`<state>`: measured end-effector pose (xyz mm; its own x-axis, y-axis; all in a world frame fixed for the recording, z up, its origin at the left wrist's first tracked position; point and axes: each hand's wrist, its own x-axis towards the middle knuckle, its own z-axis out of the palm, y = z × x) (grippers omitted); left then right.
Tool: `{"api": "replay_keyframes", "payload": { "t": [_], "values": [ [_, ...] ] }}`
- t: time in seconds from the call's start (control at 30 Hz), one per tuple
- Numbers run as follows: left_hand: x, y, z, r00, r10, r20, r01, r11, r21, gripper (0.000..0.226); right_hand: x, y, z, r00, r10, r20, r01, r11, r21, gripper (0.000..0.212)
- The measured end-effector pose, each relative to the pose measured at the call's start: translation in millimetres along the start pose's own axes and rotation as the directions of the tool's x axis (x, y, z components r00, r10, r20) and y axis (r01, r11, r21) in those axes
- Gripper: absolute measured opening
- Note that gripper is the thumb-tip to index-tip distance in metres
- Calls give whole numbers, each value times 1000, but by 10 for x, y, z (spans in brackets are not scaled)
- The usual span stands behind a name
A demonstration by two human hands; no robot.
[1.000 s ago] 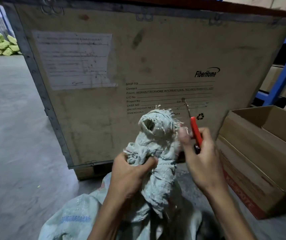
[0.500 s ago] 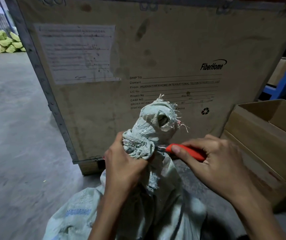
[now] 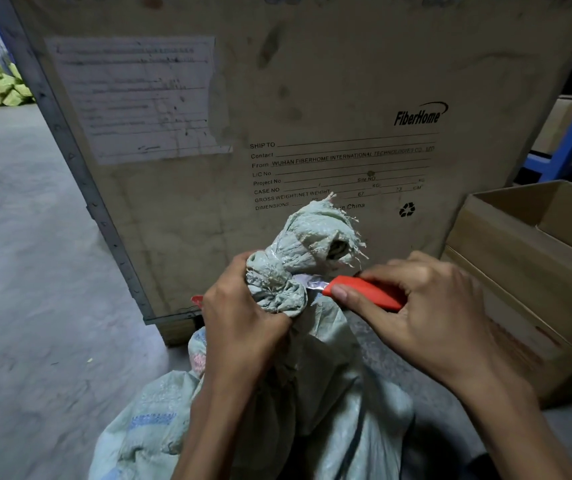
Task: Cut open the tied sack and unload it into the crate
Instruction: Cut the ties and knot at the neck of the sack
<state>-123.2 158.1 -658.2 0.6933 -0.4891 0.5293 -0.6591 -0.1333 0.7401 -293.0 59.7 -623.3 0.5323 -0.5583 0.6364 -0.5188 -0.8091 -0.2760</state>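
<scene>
At the sack [image 3: 312, 375] neck, right hand [image 3: 426, 313] keeps the knife [image 3: 364, 294] pressed in.

Both forearms are showing bare to the frame's bottom edge, no sleeves reaching them; the hands [image 3: 246, 327] are wearing no gloves, rings or watch

Bare floor [image 3: 35, 271] lies open on the left, while the wooden crate [image 3: 312, 81] ahead and cardboard box [image 3: 537, 271] on the right hem in the sack [image 3: 312, 393].
</scene>
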Motion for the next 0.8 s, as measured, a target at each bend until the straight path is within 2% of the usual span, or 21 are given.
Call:
{"api": "replay_keyframes", "payload": {
  "t": [0.1, 0.23, 0.37, 0.5, 0.57, 0.63, 0.7, 0.8],
  "values": [
    [-1, -4, 4, 1000, 5, 28, -7, 998, 68, 50, -6, 16, 5, 1000, 13, 26, -12, 999, -40, 52],
    [22, 23, -19, 997, -48, 59, 30, 960, 279, 45, -13, 50, 41, 999, 38, 29, -37, 999, -34, 55],
    [58, -3, -126, 991, -89, 103, 53, 950, 307, 40, 2, 78, 60, 997, 63, 55, -64, 998, 12, 56],
    [78, -77, -227, 980, -129, 154, 92, 970, 225, 36, 31, 175, 53, 988, 121, 93, -129, 988, 82, 58],
    [65, -114, -267, 967, -164, 195, 127, 973, 192, 35, 19, 214, 92, 980, 130, 150, -145, 985, 97, 56],
    [75, -170, -280, 947, -225, 230, 203, 972, 117, 32, 10, 264, 142, 960, 152, 235, -199, 961, 193, 60],
    [82, -219, -291, 914, -327, 240, 348, 936, -52, 34, 14, 289, 159, 933, 153, 326, -271, 893, 359, 72],
    [57, -240, -347, 842, -416, 342, 521, 793, -317, 38, 48, 174, 161, 914, 175, 367, -375, 713, 592, 79]
  ]
}}
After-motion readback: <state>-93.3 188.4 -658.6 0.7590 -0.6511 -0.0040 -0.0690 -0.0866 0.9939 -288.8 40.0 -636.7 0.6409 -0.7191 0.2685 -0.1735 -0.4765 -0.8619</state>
